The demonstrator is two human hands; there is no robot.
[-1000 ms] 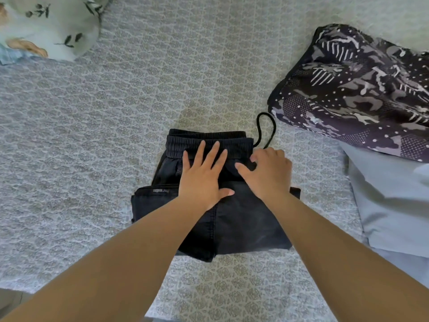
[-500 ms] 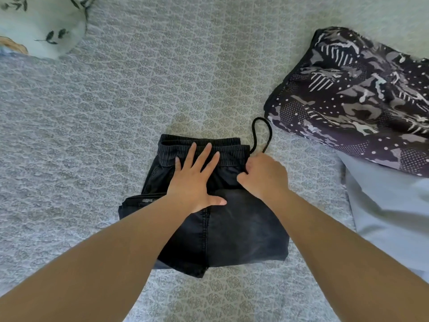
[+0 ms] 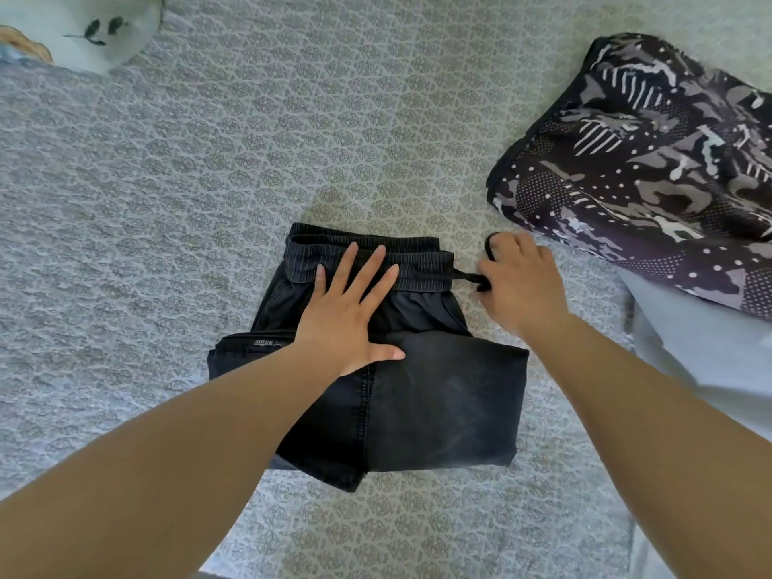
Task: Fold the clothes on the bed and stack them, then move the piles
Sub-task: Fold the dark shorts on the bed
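Observation:
Folded black pants [image 3: 438, 403] lie on the grey patterned bedspread [image 3: 250, 160], elastic waistband at the far end. My left hand [image 3: 351, 315] presses flat on them just below the waistband, fingers spread. My right hand [image 3: 518, 282] is off the waistband's right end, fingers curled round the black drawstring [image 3: 468, 278], whose loop pokes out above the knuckles. A dark camouflage-print garment [image 3: 651, 169] lies at the right, partly over a pale blue-grey garment [image 3: 702, 361].
A pillow with a leaf print [image 3: 83, 27] sits at the top left corner. Bare bedspread stretches to the left of and beyond the pants. The bed's near edge shows at the bottom left.
My right hand has moved off the pants to the right and taken hold of the drawstring. My left hand stays pressed on the pants.

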